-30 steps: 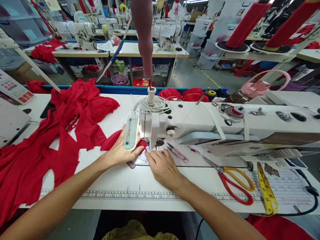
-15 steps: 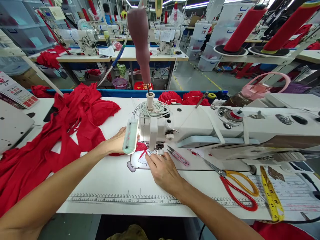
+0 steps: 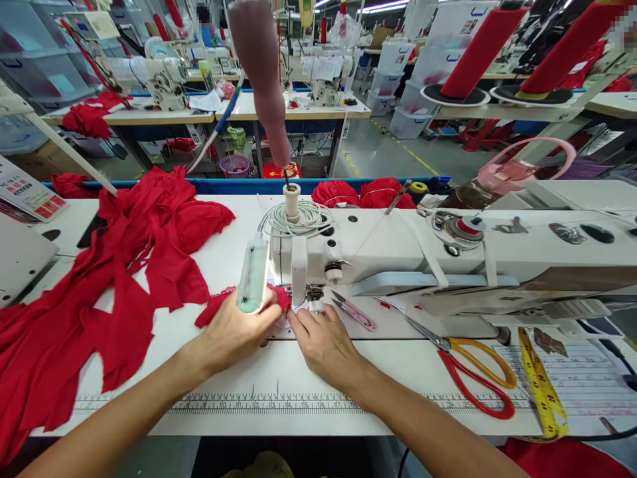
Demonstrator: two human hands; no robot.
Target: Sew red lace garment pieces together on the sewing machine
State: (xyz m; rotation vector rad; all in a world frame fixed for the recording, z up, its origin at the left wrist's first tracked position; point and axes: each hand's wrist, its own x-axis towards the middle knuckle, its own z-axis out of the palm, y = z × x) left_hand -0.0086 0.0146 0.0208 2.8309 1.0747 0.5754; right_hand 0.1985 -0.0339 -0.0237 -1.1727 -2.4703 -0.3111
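A strip of red fabric (image 3: 215, 307) runs under the needle area of a white sewing machine (image 3: 383, 232). My left hand (image 3: 239, 328) grips it left of the presser foot, thumb toward the needle. A small pale green panel (image 3: 253, 277) hides part of the fingers. In front of the presser foot (image 3: 314, 295), my right hand (image 3: 323, 342) has its fingers bent and close together, the tips at the fabric's edge; what they pinch is mostly hidden. Pink thread snips (image 3: 354, 312) lie just right of my right hand.
A heap of red cloth (image 3: 129, 259) covers the table's left side. Scissors (image 3: 478, 372) with red and orange handles, a yellow tape measure (image 3: 542, 392) and a written sheet (image 3: 592, 378) lie at right. Red thread cones (image 3: 482, 53) stand above; a printed ruler (image 3: 239, 403) lines the front edge.
My left hand first shifted back and left behind the pale panel, then came forward with the red fabric gathered beside the needle. My right hand stays almost in place.
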